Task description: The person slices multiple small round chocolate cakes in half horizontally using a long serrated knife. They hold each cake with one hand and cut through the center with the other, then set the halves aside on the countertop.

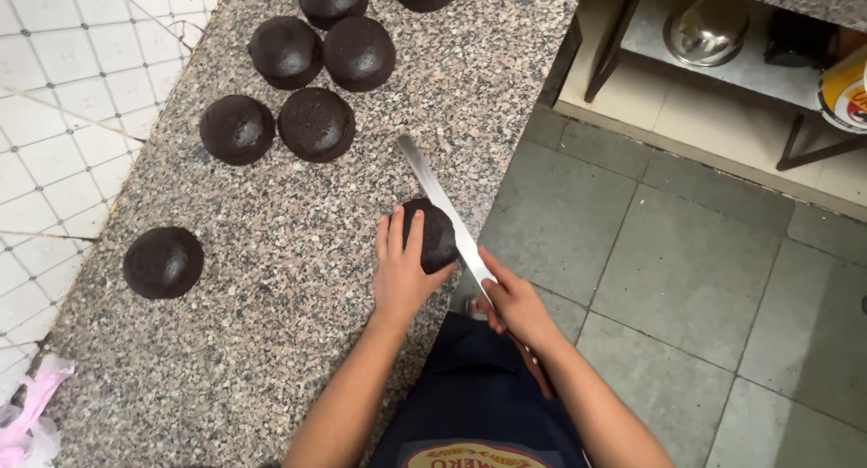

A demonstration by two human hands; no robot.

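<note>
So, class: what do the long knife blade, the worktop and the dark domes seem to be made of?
Knife blade: probably steel, pale grey with a bright sheen. Worktop: looks like polished granite, speckled grey, pink and black. Dark domes: apparently baked chocolate cake, matt and finely pitted.

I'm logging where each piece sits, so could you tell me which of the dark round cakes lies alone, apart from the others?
The dark cake at the counter's left edge, near the tiled wall: it lies alone and untouched, while the left hand holds another and the rest cluster at the top.
</note>
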